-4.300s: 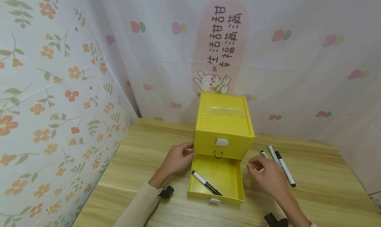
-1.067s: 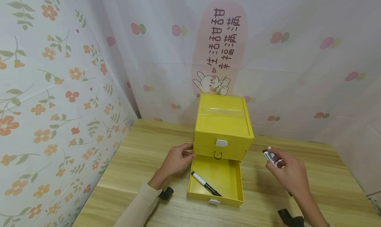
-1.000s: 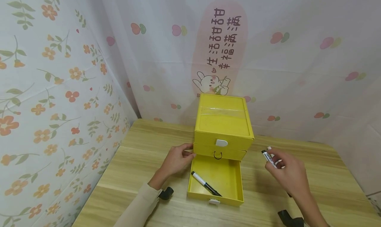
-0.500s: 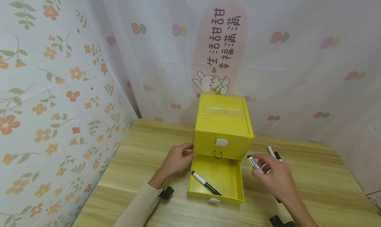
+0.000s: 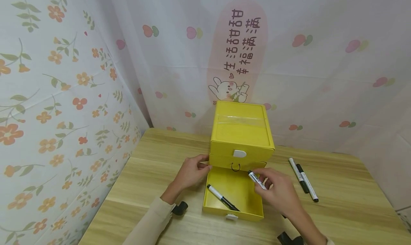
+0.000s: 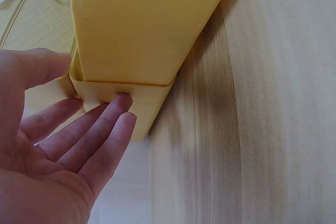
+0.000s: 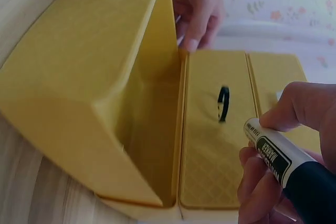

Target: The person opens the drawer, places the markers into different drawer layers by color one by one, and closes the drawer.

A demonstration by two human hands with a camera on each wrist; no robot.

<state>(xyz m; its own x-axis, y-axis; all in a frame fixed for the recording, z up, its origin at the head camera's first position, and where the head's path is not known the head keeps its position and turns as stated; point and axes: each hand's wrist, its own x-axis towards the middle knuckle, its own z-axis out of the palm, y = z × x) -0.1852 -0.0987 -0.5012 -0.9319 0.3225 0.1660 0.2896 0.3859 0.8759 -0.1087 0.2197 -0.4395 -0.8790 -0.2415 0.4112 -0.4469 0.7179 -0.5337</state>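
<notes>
A yellow drawer box [image 5: 240, 132] stands on the table, its bottom drawer [image 5: 247, 200] pulled out. One white and black whiteboard marker [image 5: 216, 192] lies slanted in that drawer. My left hand [image 5: 192, 173] is at the box's left side; in the left wrist view its fingers [image 6: 100, 135] reach out and touch the side wall. Over the drawer's right rim, my right hand [image 5: 278, 188] pinches a second whiteboard marker [image 5: 257, 180] between thumb and fingers. In the right wrist view this marker [image 7: 278, 156] shows its printed label and a dark end.
Two more markers [image 5: 298, 175] [image 5: 307, 183] lie side by side on the wooden table [image 5: 346, 188], right of the box. The drawers above stay closed, one with a white tab [image 5: 239, 153], one with a black loop [image 5: 236, 167]. Patterned curtains [image 5: 179, 70] hang behind and at left.
My right hand has picked up a marker from the group on the right and carried it left, over to the open drawer. The left hand stays at the box's side.
</notes>
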